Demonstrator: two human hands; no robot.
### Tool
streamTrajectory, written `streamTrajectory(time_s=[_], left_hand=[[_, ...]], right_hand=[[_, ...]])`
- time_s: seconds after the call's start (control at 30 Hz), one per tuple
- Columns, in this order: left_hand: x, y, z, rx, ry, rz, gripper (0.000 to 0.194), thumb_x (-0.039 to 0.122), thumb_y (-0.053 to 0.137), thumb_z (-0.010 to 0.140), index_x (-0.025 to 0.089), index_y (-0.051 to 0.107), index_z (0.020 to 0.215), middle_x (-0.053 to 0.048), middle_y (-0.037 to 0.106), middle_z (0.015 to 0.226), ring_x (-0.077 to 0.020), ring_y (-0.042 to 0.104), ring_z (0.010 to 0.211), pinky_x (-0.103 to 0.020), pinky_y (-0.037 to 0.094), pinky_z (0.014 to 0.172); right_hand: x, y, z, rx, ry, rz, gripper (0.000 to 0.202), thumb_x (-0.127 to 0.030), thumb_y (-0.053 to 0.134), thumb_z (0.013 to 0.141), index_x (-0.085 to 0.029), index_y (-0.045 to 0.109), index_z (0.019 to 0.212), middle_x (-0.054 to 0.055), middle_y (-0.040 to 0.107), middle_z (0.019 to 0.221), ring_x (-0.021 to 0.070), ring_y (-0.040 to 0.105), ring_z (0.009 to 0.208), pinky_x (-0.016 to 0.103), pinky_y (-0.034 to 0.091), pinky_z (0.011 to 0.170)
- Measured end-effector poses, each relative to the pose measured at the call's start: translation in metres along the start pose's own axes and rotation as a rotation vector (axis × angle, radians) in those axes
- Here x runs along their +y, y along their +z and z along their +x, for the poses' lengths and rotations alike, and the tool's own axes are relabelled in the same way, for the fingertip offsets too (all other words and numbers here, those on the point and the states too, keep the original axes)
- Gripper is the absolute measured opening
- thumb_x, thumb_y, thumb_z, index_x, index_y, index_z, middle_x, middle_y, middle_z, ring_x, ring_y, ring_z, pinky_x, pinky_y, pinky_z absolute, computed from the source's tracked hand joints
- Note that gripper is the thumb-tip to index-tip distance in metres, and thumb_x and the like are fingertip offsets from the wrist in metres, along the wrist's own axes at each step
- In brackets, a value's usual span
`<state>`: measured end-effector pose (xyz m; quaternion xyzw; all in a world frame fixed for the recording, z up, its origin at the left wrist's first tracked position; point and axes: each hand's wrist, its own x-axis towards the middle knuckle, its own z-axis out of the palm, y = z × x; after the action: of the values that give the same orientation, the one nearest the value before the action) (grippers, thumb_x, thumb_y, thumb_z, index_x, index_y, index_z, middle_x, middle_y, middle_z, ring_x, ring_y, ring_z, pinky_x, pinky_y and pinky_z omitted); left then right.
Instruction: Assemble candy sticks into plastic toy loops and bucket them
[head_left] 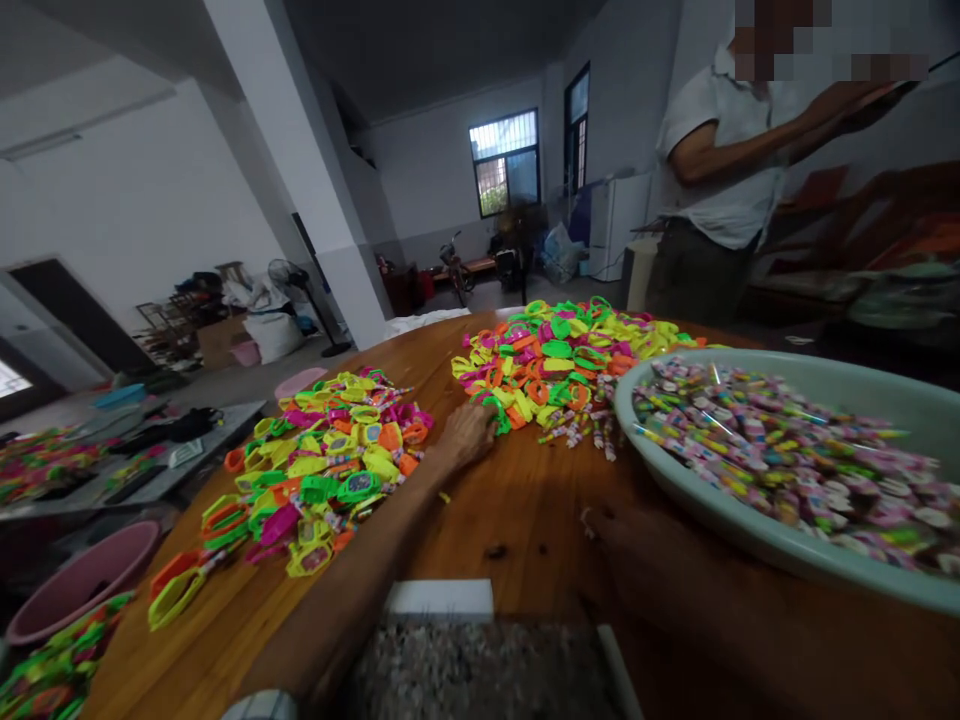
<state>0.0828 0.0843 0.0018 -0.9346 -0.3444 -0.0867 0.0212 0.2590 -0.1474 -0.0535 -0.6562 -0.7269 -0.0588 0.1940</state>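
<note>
My left hand (466, 432) reaches across the wooden table (525, 520) to the near edge of the far pile of neon plastic toy bands (562, 360). Its fingers curl around a green band (496, 414) at the pile's edge. A second pile of bands (330, 460) lies to the left of my forearm. My right hand (637, 540) rests low on the table in shadow, just in front of the pale green basin (750, 535). A small pale bit shows at its fingertips (586, 518); its grip is unclear. The basin holds many small wrapped pieces (787, 450).
A person in a white shirt (720, 170) stands behind the table at the right. A pink basin (75, 585) and a low table with more bands (67, 460) sit at the left. A white pillar (300, 170) rises behind.
</note>
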Motion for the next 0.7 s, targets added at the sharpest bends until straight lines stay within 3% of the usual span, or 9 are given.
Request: streamTrajectory(time_s=[0.07,0.17,0.3,0.4,0.53,0.7], left_hand=[[0.002,-0.004,-0.009,0.003,0.015,0.005,0.025,0.028,0.045,0.093,0.018,0.067,0.095,-0.010,0.066,0.089,-0.0224,0.063,0.087,-0.032,0.048,0.078],[0.011,-0.016,-0.033,0.038,0.022,0.012,0.024,0.030,0.049,0.090,0.018,0.069,0.090,-0.011,0.062,0.098,-0.0240,0.060,0.094,-0.033,0.047,0.080],[0.032,-0.033,-0.076,0.043,0.123,-0.111,0.023,0.030,0.051,0.090,0.016,0.068,0.085,-0.013,0.055,0.121,-0.0229,0.056,0.106,-0.033,0.046,0.089],[0.052,-0.042,-0.114,-0.067,0.251,-0.264,0.025,0.033,0.048,0.095,0.019,0.068,0.091,-0.006,0.061,0.109,-0.0164,0.061,0.094,-0.026,0.047,0.082],[0.074,-0.050,-0.157,-0.166,0.341,-0.258,0.027,0.042,0.049,0.096,0.023,0.069,0.095,-0.003,0.062,0.099,-0.0158,0.061,0.086,-0.025,0.044,0.072],[0.077,-0.056,-0.185,-0.177,0.399,-0.181,0.028,0.044,0.049,0.096,0.025,0.069,0.101,-0.005,0.059,0.096,-0.0172,0.058,0.086,-0.027,0.041,0.069]], right_hand=[[0.001,-0.003,0.000,-0.069,-0.035,-0.098,0.022,-0.009,0.061,0.065,-0.022,0.066,0.082,0.012,0.065,0.088,0.0268,0.063,0.072,0.037,0.046,0.059],[0.002,-0.010,0.001,-0.077,-0.085,-0.175,0.035,-0.001,0.054,0.065,-0.021,0.066,0.093,0.013,0.063,0.106,0.0296,0.060,0.095,0.041,0.047,0.075],[-0.008,-0.026,-0.001,-0.168,-0.068,-0.111,0.029,0.000,0.050,0.072,-0.015,0.063,0.094,0.012,0.063,0.100,0.0260,0.058,0.092,0.038,0.045,0.079],[-0.030,-0.044,-0.013,-0.153,-0.037,0.044,0.017,-0.006,0.047,0.085,-0.015,0.061,0.088,0.011,0.061,0.093,0.0237,0.056,0.088,0.036,0.043,0.079],[-0.072,-0.060,-0.042,-0.021,-0.093,0.320,0.019,-0.014,0.041,0.096,-0.017,0.060,0.093,0.008,0.059,0.094,0.0197,0.054,0.089,0.034,0.043,0.081],[-0.114,-0.045,-0.068,-0.023,-0.022,0.290,0.021,-0.016,0.040,0.097,-0.016,0.060,0.093,0.008,0.056,0.089,0.0190,0.052,0.083,0.032,0.043,0.075]])
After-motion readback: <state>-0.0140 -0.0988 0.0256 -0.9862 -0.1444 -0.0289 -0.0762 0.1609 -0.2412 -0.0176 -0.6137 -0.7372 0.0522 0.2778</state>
